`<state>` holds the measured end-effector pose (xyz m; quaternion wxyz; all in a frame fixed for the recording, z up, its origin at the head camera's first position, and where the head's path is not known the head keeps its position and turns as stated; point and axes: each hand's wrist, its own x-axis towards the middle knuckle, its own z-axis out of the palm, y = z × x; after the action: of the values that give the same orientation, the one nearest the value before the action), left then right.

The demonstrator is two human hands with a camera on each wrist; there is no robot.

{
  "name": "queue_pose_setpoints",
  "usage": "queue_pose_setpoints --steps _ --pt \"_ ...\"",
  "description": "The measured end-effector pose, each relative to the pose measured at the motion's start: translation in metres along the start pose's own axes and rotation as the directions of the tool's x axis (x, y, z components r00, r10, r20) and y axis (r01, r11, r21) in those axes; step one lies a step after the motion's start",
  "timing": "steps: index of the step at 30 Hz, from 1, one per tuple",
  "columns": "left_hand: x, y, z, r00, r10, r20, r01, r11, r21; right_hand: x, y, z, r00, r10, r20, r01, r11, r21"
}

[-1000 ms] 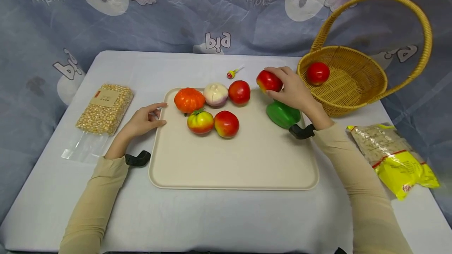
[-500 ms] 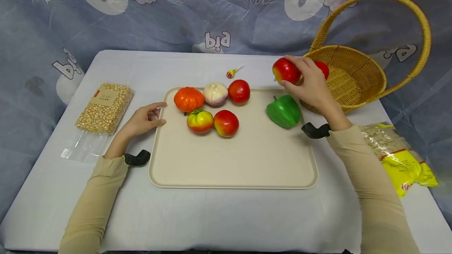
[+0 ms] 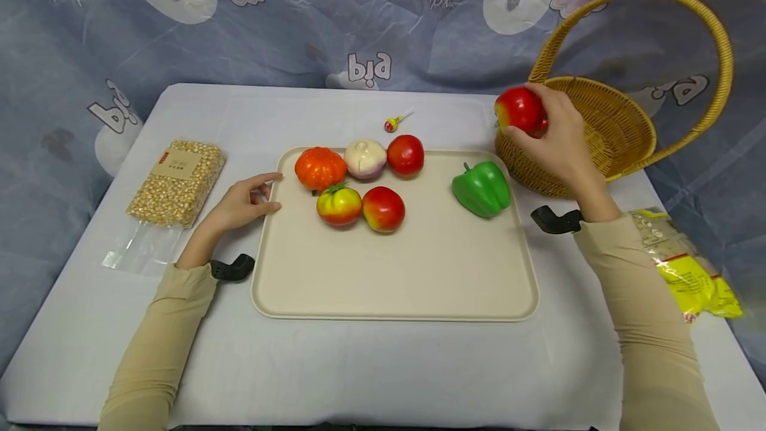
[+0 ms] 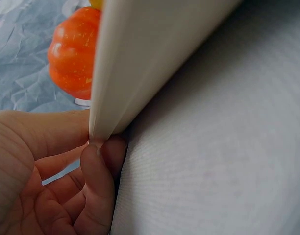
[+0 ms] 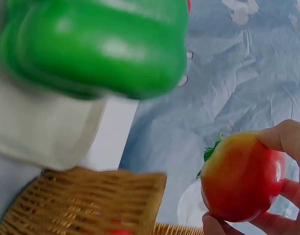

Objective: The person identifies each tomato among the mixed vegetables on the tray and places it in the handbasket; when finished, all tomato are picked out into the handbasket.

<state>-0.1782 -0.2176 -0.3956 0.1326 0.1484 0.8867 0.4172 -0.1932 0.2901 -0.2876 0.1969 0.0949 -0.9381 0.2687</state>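
My right hand [image 3: 562,138] grips a red-and-yellow tomato [image 3: 517,110] with a green calyx, held up at the left rim of the yellow wicker basket [image 3: 526,168]. Thumb and fingers wrap its side in the right wrist view. A bit of red shows through the basket's weave there. My left hand [image 3: 244,205] pinches the left rim of the beige tray [image 3: 395,278], its fingers curled at the edge in the left wrist view. On the tray lie a green bell pepper [image 3: 481,189], an orange ribbed vegetable [image 3: 320,169], an onion [image 3: 366,159], and several tomatoes [image 3: 383,209].
A lollipop [image 3: 391,124] lies behind the tray. At left is a clear bag of corn kernels [image 3: 179,185]; at right, a yellow-and-clear packet [image 3: 688,278] lies partly behind the right sleeve. The basket's tall handle [image 3: 721,52] arches over its opening. A printed grey-blue cloth [image 3: 299,32] hangs behind.
My right hand has carried the tomato rightward and up from above the pepper to the basket's left rim, uncovering the pepper and hiding the tomato in the basket. My left hand has stayed put.
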Motion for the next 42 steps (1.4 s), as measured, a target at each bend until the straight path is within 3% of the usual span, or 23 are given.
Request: queue_pose_setpoints --steps 10,21,29,37,42 --pt "0.000 0.000 -0.001 1.000 -0.006 -0.001 0.006 1.000 0.018 0.002 0.023 -0.006 0.995 0.100 -0.013 -0.101 0.995 -0.027" --pt "0.001 0.001 -0.002 1.000 0.001 -0.002 -0.001 1.000 0.024 0.003 0.053 0.005 0.976 0.204 0.073 -0.199 0.978 -0.069" --pt "0.000 0.000 0.000 1.000 -0.003 0.001 0.003 1.000 0.016 0.008 0.070 0.007 0.959 0.218 0.183 -0.203 0.974 -0.100" --pt "-0.012 0.037 -0.004 1.000 -0.017 0.004 0.017 1.000 0.003 0.011 0.089 0.006 0.952 0.231 0.202 -0.213 0.971 -0.107" --pt "-0.013 0.037 -0.003 1.000 -0.017 0.005 0.017 1.000 0.008 0.012 0.099 0.005 0.932 0.290 0.219 -0.267 0.955 -0.131"
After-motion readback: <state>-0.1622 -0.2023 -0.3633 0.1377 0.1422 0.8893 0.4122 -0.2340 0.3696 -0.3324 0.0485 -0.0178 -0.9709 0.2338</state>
